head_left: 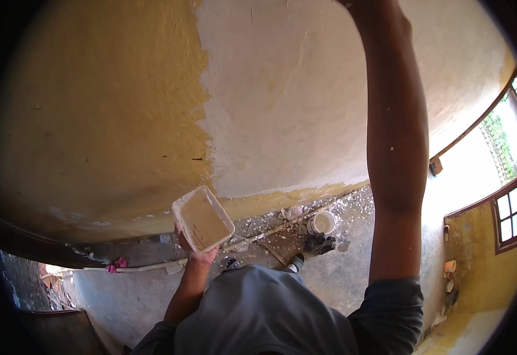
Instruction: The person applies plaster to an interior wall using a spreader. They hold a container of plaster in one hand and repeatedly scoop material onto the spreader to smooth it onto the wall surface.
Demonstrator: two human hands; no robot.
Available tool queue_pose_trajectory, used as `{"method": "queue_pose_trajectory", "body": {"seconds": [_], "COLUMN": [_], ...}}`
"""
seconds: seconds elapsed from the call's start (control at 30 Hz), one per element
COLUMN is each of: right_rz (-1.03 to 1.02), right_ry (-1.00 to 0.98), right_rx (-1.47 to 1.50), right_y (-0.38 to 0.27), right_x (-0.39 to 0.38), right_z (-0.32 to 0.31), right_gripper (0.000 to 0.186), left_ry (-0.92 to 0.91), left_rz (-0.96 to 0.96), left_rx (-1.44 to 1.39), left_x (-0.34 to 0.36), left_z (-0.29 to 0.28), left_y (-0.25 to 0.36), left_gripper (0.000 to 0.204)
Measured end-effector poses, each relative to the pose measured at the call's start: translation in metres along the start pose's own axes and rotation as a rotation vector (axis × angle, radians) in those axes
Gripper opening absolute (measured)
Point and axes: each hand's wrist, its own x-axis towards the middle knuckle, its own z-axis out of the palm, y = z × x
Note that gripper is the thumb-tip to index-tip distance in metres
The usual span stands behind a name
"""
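My left hand grips a rectangular plastic tub from below and along its near side. The tub is tilted, its open top showing, with pale smears inside. Beyond it stands a wall with a yellow painted part on the left and a whitish coated part on the right. Straight up across the right side of the picture stretches my right arm, flecked with small white specks. The hand at its end lies past the upper edge, so its fingers and anything in them are hidden.
Near the wall's foot a white bucket stands beside a dark crumpled thing. A long pale pole lies along the floor, amid white flakes. A pink cloth is at the left. A barred window is at the right.
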Motion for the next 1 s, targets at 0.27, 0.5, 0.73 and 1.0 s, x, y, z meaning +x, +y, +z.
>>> {"method": "queue_pose_trajectory", "body": {"seconds": [0.27, 0.5, 0.73, 1.0], "right_rz": [0.288, 1.010, 1.537, 1.887], "right_ry": [-0.588, -1.122, -1.707, -2.041], "right_rx": [0.093, 0.301, -0.309, -0.337], "right_y": [-0.227, -0.302, -0.295, -0.230], "right_x": [-0.326, -0.500, -0.708, -0.707], "right_z": [-0.014, -0.158, -0.418, -0.520], "right_gripper": [0.059, 0.050, 0.045, 0.036], "left_ry": [-0.048, -0.012, 0.010, 0.044], "left_rz": [0.057, 0.041, -0.101, 0.041], "left_rx": [-0.066, -0.072, -0.057, -0.057], "left_x": [0.001, 0.002, 0.027, 0.034], "left_z": [-0.006, -0.020, 0.013, 0.028], "left_y": [0.001, -0.010, -0.090, -0.203], "left_gripper": [0.068, 0.068, 0.070, 0.071]}}
